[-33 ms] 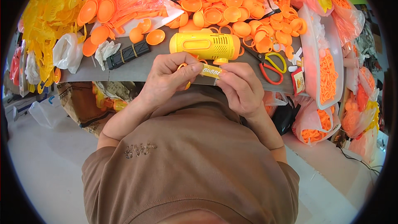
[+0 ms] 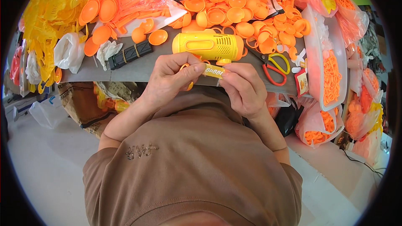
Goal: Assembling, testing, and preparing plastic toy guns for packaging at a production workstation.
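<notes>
Both hands hold a small yellow strip with white lettering point(image 2: 212, 71) between them, just off the table's near edge. My left hand point(image 2: 172, 76) pinches its left end between thumb and finger. An orange curved part point(image 2: 189, 86) shows at the same hand, mostly hidden by the fingers. At the strip's other end, my right hand point(image 2: 246, 88) grips with thumb and fingertips. Right behind the hands lies a yellow and orange barrel-shaped toy body point(image 2: 207, 46) with vent slots, on its side. A small yellow round piece point(image 2: 224, 62) sits between it and the right hand.
Scissors point(image 2: 276, 73) with red and yellow handles lie to the right, near a clear bin point(image 2: 342, 58) of orange rings. A black block with rubber bands point(image 2: 130, 54) rests on the left. Orange cups point(image 2: 215, 16) heap at the back; yellow parts point(image 2: 50, 29) pile far left.
</notes>
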### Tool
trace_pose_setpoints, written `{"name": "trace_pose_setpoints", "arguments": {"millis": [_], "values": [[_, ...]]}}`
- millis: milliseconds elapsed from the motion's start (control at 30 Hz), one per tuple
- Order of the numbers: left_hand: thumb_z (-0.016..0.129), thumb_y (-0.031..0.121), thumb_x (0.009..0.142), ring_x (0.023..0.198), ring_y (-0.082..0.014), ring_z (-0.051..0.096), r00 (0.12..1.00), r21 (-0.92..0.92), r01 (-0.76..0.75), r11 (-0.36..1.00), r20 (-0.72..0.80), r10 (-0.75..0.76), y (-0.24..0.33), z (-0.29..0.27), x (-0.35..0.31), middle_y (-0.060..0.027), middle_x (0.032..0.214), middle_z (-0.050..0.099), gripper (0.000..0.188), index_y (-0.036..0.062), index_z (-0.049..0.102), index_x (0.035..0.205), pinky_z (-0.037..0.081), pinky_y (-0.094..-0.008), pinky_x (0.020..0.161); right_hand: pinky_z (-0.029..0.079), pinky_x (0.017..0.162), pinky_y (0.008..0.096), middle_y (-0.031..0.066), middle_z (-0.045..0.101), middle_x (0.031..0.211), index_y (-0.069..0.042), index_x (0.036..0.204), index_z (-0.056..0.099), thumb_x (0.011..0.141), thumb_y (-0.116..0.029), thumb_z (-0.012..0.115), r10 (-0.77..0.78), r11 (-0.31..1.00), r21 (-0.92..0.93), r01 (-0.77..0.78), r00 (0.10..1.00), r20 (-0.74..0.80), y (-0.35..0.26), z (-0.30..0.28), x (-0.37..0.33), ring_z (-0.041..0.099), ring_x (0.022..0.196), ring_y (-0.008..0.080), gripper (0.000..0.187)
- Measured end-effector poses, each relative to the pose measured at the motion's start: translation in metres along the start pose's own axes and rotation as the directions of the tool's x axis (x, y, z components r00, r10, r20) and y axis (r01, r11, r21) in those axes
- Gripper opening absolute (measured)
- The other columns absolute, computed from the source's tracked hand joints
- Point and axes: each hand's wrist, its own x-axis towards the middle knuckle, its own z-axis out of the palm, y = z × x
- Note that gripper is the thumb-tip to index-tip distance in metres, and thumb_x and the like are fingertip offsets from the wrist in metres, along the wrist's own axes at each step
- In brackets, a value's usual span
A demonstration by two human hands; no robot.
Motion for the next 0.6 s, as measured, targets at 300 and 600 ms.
{"name": "trace_pose_setpoints", "arguments": {"millis": [300, 600], "values": [[0.058, 0.001, 0.087, 0.066, -0.0108, 0.052, 0.732, 0.661, -0.418, 0.623, -0.162, 0.662, -0.013, -0.03, 0.003, -0.0056, 0.079, 0.057, 0.019, -0.0018, 0.06, 0.105, 0.043, -0.0222, 0.059, 0.051, 0.071, 0.0326, 0.0122, 0.063, 0.092, -0.001, 0.103, 0.058, 0.074, 0.004, 0.068, 0.088, 0.951, -0.287, -0.11, 0.992, -0.089, 0.039, -0.021, 0.013, 0.061, 0.082, 0.0256, 0.031], [0.068, 0.008, 0.072, 0.108, -0.0316, 0.05, 0.692, 0.867, -0.498, 0.023, 0.381, 0.613, -0.016, -0.055, 0.013, -0.0108, 0.125, 0.053, 0.043, 0.0071, 0.061, 0.114, 0.044, -0.0394, 0.089, 0.048, 0.076, 0.0309, 0.0081, 0.067, 0.09, -0.001, 0.112, 0.058, 0.069, 0.0, 0.073, 0.112, 0.964, -0.254, -0.081, 0.988, 0.11, 0.045, 0.001, 0.027, 0.06, 0.087, 0.0226, 0.046]]}}
